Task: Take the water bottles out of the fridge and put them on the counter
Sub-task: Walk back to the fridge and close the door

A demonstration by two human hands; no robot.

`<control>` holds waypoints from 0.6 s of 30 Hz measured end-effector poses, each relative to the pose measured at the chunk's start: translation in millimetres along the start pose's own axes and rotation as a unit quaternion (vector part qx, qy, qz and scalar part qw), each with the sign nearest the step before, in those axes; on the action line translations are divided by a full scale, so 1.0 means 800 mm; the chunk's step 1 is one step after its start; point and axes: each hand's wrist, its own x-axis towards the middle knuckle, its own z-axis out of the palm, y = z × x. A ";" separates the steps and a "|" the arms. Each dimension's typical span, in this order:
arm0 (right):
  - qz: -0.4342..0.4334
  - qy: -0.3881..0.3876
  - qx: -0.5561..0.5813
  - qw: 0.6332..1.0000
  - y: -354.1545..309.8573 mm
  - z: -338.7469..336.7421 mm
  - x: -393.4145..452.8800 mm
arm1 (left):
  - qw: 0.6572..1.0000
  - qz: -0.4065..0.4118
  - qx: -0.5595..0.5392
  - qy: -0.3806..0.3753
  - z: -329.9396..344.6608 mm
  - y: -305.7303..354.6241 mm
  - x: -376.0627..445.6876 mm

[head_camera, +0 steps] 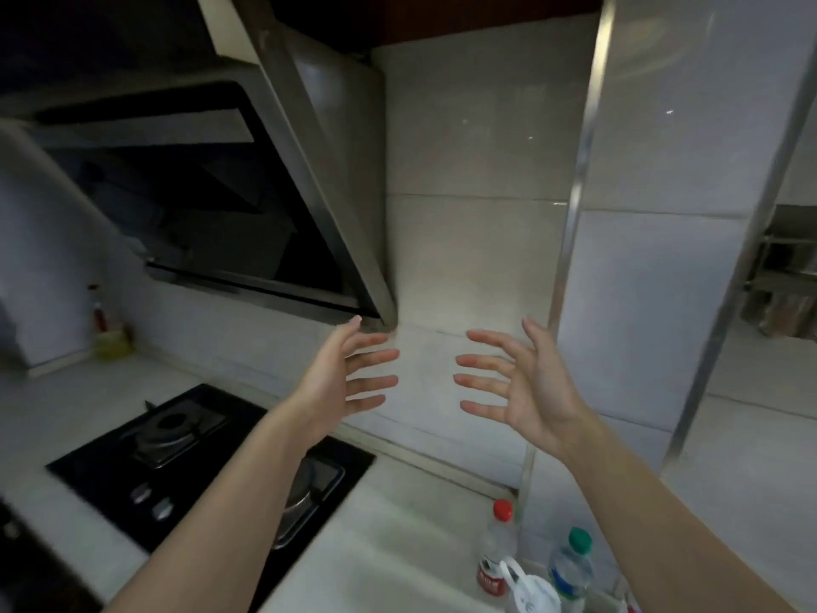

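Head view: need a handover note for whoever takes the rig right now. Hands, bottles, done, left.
Left hand: open, fingers spread, holding nothing, raised in front of the wall tiles.
Right hand: open, fingers spread, holding nothing, facing the left.
Red-capped bottle and green-capped bottle: both upright on the counter, at the lower right near the wall, right of the stove. A white plastic item sits in front of them.
Done: at least two bottles are on the counter.
Left: the fridge is not in view, so check whether any bottles remain inside.
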 end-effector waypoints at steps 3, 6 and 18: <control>0.022 -0.040 0.004 0.999 0.021 0.029 0.005 | 0.999 -0.005 0.015 0.035 -0.034 -0.014 -0.030; 0.041 -0.080 0.005 0.996 0.041 0.072 0.013 | 0.996 -0.010 0.008 0.087 -0.077 -0.018 -0.060; 0.079 -0.255 -0.043 0.963 0.105 0.303 0.026 | 0.965 0.014 -0.017 0.260 -0.279 -0.002 -0.159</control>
